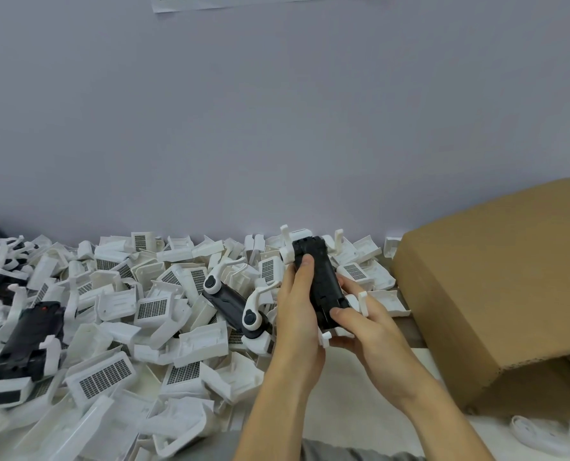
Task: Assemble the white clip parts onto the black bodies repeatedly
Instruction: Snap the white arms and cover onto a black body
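I hold one black body [320, 277] upright over the pile, with white clip arms sticking out at its top and lower sides. My left hand [298, 301] grips its left side, thumb pressed on the upper face. My right hand [360, 324] grips the lower end, thumb on the bottom face, beside a white clip [363, 302]. A heap of loose white clip parts [150, 307] covers the table to the left. An assembled black body with white arms [233, 304] lies on the heap just left of my hands.
A brown cardboard box [496, 284] stands at the right, close to my right hand. Two more black bodies lie at the far left [27, 337]. A grey wall [277, 128] rises right behind the heap. A white strip [536, 437] lies at bottom right.
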